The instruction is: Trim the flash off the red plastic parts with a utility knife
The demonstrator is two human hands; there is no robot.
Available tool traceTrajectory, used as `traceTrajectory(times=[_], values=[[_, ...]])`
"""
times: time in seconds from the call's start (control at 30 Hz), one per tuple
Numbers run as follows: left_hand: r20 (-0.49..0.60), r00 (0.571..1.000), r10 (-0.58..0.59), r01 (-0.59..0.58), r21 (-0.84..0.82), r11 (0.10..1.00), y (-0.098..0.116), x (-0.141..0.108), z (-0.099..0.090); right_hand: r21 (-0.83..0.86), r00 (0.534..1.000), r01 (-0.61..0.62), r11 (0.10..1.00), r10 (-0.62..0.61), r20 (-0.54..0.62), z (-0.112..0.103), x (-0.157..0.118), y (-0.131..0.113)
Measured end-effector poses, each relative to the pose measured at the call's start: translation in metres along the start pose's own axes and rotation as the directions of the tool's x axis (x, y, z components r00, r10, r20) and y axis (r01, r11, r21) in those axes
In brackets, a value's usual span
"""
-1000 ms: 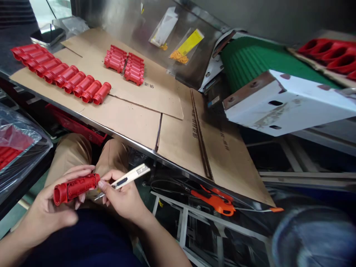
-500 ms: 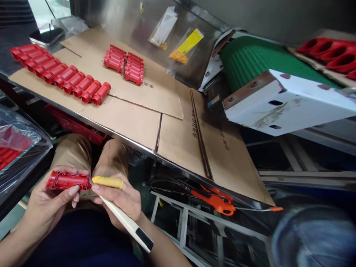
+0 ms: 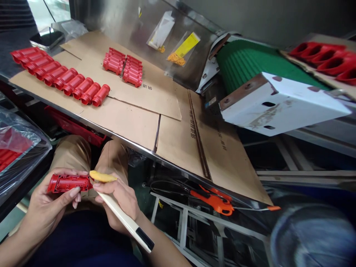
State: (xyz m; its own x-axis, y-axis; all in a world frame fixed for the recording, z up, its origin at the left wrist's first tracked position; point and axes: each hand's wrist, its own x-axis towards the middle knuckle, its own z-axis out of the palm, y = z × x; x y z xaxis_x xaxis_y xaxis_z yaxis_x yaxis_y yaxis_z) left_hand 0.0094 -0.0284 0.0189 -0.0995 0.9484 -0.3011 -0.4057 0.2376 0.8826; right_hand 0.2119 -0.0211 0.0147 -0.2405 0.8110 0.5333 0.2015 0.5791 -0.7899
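My left hand (image 3: 52, 202) is wrapped round a red plastic part (image 3: 69, 183), its open, hollow side facing up. In my right hand (image 3: 119, 200) is a white-handled tool (image 3: 126, 220) with a black end; its tip meets the right end of the red part. A yellow cover (image 3: 102, 177) sits on a finger of my right hand. Both hands are low over the lap, below the table edge. On the cardboard (image 3: 133, 118) lie a slanting row of red cylinders (image 3: 80, 88) and two stacks of red half-shells (image 3: 132, 70).
A green conveyor belt (image 3: 250, 61) with a white metal frame (image 3: 280, 105) stands at the right, carrying red parts (image 3: 325, 59). Orange-handled cutters (image 3: 219, 204) hang below the table edge. Bags with yellow pieces (image 3: 183, 48) are at the back. A phone (image 3: 47, 39) lies top left.
The yellow-covered finger has lifted and shifted slightly left. The red part and tool are nearly where they were; the view has shifted a little.
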Motion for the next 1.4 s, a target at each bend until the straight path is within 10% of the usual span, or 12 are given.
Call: traceTrajectory(times=[0.23, 0.43, 0.77, 1.4], values=[[0.078, 0.987, -0.142, 0.143, -0.007, 0.99, 0.007, 0.011, 0.003, -0.223, 0.968, 0.238, 0.946, -0.21, 0.139, -0.008, 0.004, 0.0], [0.059, 0.99, -0.126, 0.125, 0.025, 0.992, -0.001, 0.006, -0.009, 0.381, 0.996, -0.074, 0.922, 0.046, 0.082, -0.01, 0.004, -0.014], [0.139, 0.939, 0.313, -0.343, 0.378, 0.86, -0.001, -0.001, -0.01, -0.04, 0.993, 0.055, 0.998, -0.059, -0.103, 0.007, -0.008, 0.0], [-0.08, 0.985, 0.15, -0.115, 0.331, 0.936, 0.005, -0.012, 0.004, -0.091, 0.995, 0.089, 0.992, -0.093, -0.032, 0.01, -0.012, 0.004]])
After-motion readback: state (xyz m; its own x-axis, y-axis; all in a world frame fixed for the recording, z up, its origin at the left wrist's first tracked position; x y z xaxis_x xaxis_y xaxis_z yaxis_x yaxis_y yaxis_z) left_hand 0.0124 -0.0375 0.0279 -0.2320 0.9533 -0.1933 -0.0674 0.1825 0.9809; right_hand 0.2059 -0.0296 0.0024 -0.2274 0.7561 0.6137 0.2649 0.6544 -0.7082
